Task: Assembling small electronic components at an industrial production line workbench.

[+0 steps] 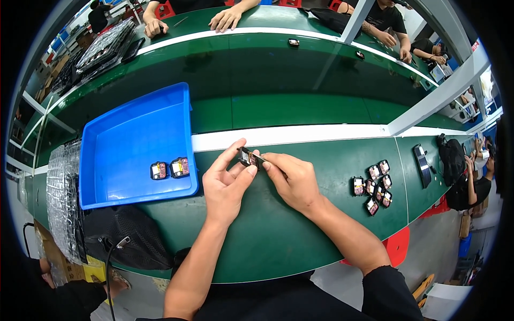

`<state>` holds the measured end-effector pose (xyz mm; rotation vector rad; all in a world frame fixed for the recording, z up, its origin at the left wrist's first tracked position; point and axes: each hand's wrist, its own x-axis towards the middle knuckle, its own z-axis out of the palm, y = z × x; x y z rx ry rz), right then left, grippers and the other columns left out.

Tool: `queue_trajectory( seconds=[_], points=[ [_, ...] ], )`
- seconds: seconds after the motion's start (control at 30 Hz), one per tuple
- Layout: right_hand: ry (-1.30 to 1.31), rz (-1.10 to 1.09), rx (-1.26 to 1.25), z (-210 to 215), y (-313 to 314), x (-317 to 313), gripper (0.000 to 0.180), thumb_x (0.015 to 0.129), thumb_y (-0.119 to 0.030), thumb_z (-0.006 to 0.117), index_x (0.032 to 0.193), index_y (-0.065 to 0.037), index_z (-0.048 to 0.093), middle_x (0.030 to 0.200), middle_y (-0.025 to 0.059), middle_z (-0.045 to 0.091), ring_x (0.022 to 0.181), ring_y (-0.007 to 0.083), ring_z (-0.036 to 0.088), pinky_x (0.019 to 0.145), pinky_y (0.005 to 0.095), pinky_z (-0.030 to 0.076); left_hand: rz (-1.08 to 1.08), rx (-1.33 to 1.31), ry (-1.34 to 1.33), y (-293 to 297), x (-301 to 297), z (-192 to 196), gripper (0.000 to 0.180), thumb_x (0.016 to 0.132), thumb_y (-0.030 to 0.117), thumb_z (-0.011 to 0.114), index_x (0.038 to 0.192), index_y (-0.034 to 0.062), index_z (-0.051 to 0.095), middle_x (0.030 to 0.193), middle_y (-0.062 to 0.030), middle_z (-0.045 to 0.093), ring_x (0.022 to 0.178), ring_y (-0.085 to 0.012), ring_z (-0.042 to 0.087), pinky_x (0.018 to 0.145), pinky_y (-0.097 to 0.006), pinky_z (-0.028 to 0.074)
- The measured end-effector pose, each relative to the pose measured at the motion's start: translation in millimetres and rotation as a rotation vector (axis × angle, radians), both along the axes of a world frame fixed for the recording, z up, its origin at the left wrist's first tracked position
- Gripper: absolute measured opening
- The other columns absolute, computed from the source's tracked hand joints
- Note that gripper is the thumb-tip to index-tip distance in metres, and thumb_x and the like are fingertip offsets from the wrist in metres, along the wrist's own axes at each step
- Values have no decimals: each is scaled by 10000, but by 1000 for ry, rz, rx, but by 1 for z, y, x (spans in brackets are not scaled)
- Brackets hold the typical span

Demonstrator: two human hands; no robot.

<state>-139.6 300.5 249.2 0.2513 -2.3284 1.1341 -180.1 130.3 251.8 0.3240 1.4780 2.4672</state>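
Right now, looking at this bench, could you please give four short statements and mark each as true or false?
1. The left hand holds a black-framed circuit module. True.
2. The right hand rests on the blue plastic tray. False: the right hand has its fingertips at the held module.
3. Two circuit modules lie in the blue plastic tray. True.
4. The black zippered bag is inside the tray. False: the bag lies outside it.

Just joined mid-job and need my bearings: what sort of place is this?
Probably an electronics assembly workshop: small open devices with circuit-like insides lie grouped on a green worktable, a blue tray holds two more, and other people are at the bench beyond.
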Motion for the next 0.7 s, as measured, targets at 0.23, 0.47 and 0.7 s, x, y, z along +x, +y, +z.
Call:
queue_trajectory(
  seconds=[0.23,0.47,0.7],
  points=[
    [-26,-11,-6,-2,1,0,133,962,-54,728,1090,-21,734,917,145,756,734,331,729,609,400,585,-18,5,20,1,0,-3,582,954,-103,689,1498,-127,484,1341,-149,610,1255,-269,666,1032,-329,570],
    [-40,-6,-14,1,0,1,135,960,-49,730,1092,-18,735,923,149,759,739,333,734,616,398,589,-21,5,15,1,0,-2,580,949,-119,683,1495,-124,486,1343,-149,605,1257,-266,665,1035,-331,570],
    [-59,-6,-12,1,2,1,133,963,-48,726,1090,-12,734,929,155,759,755,339,738,629,400,592,-29,11,2,2,0,-3,586,946,-126,683,1496,-126,480,1349,-148,598,1258,-266,664,1033,-327,571]
  ],
)
